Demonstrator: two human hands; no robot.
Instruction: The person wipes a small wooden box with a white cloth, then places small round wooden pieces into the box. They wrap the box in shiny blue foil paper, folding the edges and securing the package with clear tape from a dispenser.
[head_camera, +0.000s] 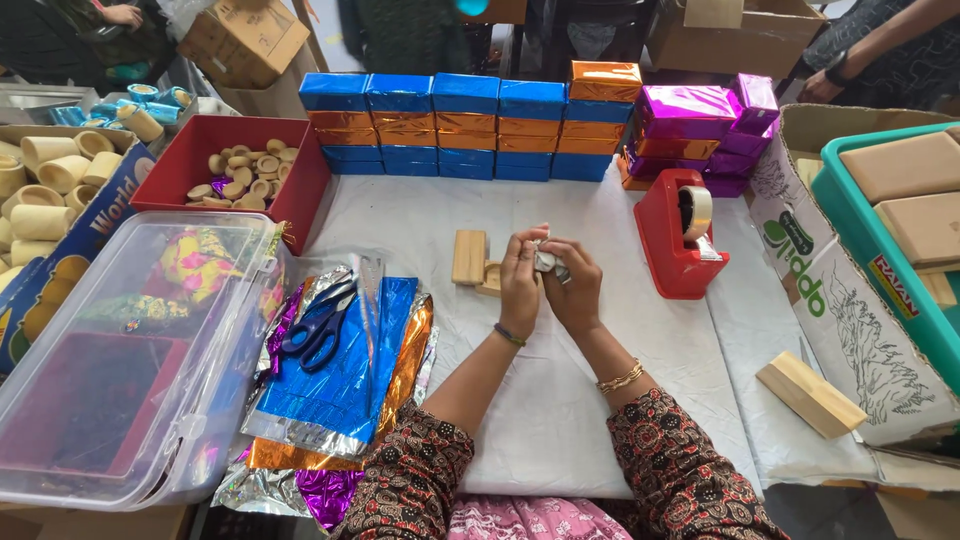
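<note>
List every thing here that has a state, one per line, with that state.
left hand: closed on the small silvery piece
right hand: closed on the same piece
small silvery piece: held between both hands, above the table
scissors: shut, lying on the foil sheets
foil sheets: loose, overlapping pile
tape dispenser: upright, roll loaded
clear plastic box: lid on
wrapped boxes: stacked in rows

The small silvery piece (546, 261) at frame centre is mostly buried between the left hand (521, 282) and right hand (574, 290), so its shape can't be told. The clear plastic bin (120, 400) is cropped by the left edge. The teal crate (880, 250) runs off the right edge.
</note>
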